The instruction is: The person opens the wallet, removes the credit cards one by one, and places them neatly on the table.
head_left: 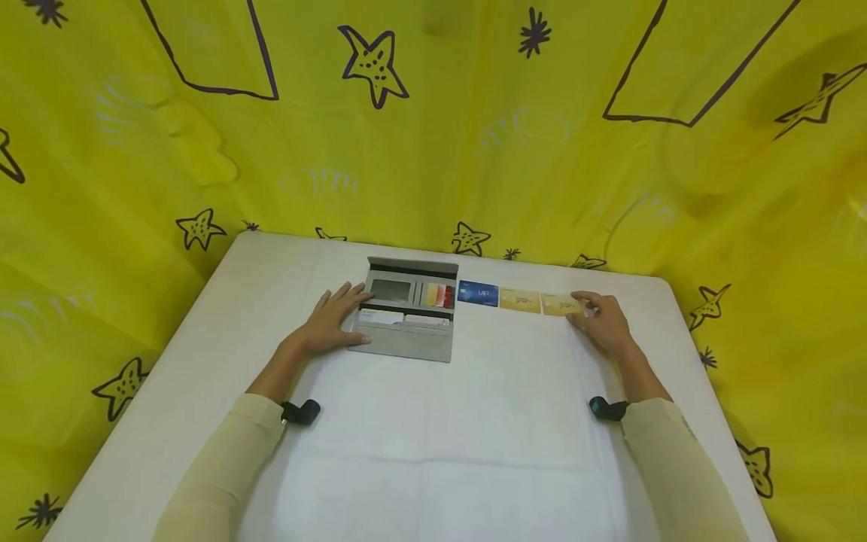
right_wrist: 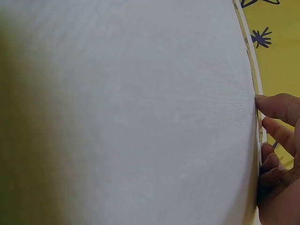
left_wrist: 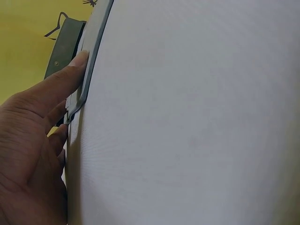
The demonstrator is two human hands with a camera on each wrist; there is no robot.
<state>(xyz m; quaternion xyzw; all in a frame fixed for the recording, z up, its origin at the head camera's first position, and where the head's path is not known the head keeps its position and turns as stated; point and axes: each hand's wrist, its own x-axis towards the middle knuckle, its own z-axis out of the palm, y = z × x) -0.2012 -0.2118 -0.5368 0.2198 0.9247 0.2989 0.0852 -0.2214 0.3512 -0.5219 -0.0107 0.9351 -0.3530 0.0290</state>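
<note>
- Left hand is resting on the grey wallet's 9 o'clock edge, fingers loosely spread, gripping nothing.
- Wallet is lying unfolded on the white table, slotted cards showing inside.
- Blue VIP card and middle gold card are following towards 3 o'clock.
- Rightmost gold card is ending the row, pinched by the right hand, thumb and fingers curled close.
- Cards are apparently being lined up; the next move is probably calling for straightening, then release.
</note>
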